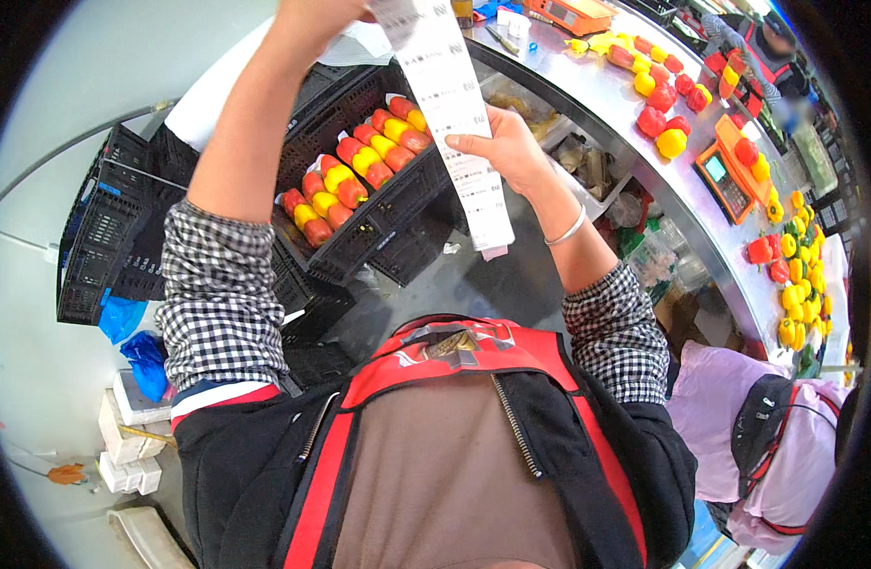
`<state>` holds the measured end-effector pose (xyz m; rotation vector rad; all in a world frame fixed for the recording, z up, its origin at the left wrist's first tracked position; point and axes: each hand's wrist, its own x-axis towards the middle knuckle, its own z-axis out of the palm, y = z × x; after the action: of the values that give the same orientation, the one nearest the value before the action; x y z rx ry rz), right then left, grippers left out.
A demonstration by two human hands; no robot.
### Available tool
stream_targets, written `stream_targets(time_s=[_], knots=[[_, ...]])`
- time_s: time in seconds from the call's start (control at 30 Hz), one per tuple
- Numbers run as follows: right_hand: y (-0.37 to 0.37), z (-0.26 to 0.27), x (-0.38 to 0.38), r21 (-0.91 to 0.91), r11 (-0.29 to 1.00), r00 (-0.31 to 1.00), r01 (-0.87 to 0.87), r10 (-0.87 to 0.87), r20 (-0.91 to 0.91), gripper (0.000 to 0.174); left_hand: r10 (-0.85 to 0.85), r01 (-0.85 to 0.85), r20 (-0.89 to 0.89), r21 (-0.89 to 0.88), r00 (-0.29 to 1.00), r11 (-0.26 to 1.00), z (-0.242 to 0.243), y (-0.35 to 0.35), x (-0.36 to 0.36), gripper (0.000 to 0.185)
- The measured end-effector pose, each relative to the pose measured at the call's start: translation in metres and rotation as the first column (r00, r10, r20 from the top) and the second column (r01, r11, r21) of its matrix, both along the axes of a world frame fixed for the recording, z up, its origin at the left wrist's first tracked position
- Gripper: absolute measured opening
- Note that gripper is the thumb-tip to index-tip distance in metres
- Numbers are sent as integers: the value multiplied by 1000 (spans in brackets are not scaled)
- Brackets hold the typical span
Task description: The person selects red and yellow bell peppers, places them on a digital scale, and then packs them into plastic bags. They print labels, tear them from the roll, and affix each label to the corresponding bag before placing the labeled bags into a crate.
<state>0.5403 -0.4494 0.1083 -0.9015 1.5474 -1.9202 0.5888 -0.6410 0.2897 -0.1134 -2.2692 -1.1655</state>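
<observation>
A long white strip of printed paper labels [471, 178] stretches between my hands. My right hand [510, 146] pinches it along its right edge, thumb on top, and the lower end hangs free over the floor. At the strip's upper end my left hand [325, 13] grips it, with part of that hand cut off by the picture's top edge. Below and left of the strip, a black plastic crate [368, 231] holds several packs of red and yellow bell peppers [364, 158] in slanted rows.
Along the right curves a metal worktable [599, 85] with loose bell peppers [652, 121], an orange scale [734, 171] and a heap of yellow peppers [801, 284]. A person [762, 60] stands beyond it. Black folding crates [115, 220] stand left; a pink-covered item [720, 419] is at right.
</observation>
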Motion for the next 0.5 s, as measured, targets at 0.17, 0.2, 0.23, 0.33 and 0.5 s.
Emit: stream_targets(time_s=[0.17, 0.2, 0.23, 0.33, 0.5], knots=[[13, -31, 2, 113, 991, 996, -77, 72, 52, 31, 163, -169, 64, 120, 985, 978, 26, -48, -4, 19], [19, -36, 2, 92, 992, 994, -89, 83, 69, 30, 185, -193, 70, 135, 980, 972, 25, -54, -9, 20], [22, -38, 6, 102, 990, 994, -92, 85, 71, 29, 194, -204, 80, 162, 978, 965, 23, -63, -9, 20], [27, -41, 13, 104, 984, 988, -146, 140, 62, 28, 217, -237, 109, 215, 970, 948, 20, -84, -4, 23], [37, -52, 14, 161, 961, 974, -224, 218, 56, 30, 202, -218, 92, 226, 975, 949, 7, -151, -13, 28]])
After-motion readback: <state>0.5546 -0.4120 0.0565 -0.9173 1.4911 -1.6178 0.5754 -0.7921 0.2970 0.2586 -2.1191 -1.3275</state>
